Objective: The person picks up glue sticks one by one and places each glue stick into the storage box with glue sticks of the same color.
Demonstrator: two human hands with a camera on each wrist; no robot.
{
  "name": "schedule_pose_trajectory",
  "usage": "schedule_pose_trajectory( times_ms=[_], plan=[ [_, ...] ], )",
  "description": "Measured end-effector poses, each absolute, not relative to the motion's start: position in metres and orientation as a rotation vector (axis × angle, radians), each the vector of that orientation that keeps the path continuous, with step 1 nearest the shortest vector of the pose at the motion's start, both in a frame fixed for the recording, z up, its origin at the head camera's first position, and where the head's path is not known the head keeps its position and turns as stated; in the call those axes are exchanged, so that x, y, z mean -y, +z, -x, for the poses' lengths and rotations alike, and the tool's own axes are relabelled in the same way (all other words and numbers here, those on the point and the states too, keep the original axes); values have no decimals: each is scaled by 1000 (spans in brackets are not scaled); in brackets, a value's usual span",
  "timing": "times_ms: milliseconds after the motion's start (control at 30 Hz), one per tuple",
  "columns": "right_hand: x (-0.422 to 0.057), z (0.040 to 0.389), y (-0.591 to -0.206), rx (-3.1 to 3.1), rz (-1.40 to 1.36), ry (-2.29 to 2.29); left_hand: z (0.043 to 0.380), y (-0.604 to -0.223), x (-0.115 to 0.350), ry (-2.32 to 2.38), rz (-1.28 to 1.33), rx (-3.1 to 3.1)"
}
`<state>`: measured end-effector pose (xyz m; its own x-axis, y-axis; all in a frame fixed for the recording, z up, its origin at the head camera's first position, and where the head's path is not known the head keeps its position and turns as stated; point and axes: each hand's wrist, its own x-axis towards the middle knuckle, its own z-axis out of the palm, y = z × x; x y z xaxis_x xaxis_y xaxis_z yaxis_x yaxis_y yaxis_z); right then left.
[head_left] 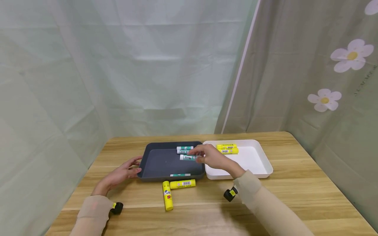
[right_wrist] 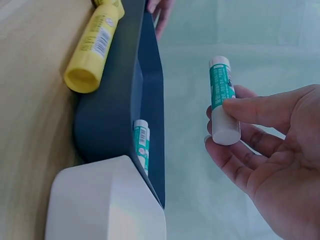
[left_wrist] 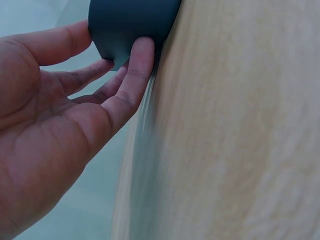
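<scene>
My right hand (head_left: 211, 156) pinches a green-and-white glue stick (right_wrist: 220, 95) between thumb and fingers, above the right part of the dark grey tray (head_left: 157, 164). Behind it, green-and-white glue sticks (head_left: 184, 148) lie side by side inside that tray. Another green label (head_left: 180, 175) shows at the tray's near wall, partly hidden by the rim. At the tray's left end is my left hand (head_left: 125, 171), its extended fingers touching the outer wall, as the left wrist view shows close up. It holds no glue stick.
A white tray (head_left: 251, 164) stands against the dark tray's right side, with yellow glue sticks (head_left: 228, 151) at its back left. In front of the dark tray, one yellow glue stick (head_left: 183, 184) lies crosswise and another yellow glue stick (head_left: 167, 196) points toward me on the wooden table (head_left: 141, 209).
</scene>
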<state>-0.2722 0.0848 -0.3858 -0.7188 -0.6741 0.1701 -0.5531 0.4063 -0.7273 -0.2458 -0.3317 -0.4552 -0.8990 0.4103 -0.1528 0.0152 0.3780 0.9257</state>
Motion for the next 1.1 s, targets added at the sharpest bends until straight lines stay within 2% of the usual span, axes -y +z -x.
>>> schedule_pose_trajectory(
  times_ms=[1100],
  plan=[
    [-51,318,-371,-2440,976,-1132,246,-458,333,1526,-363,-2296]
  ],
)
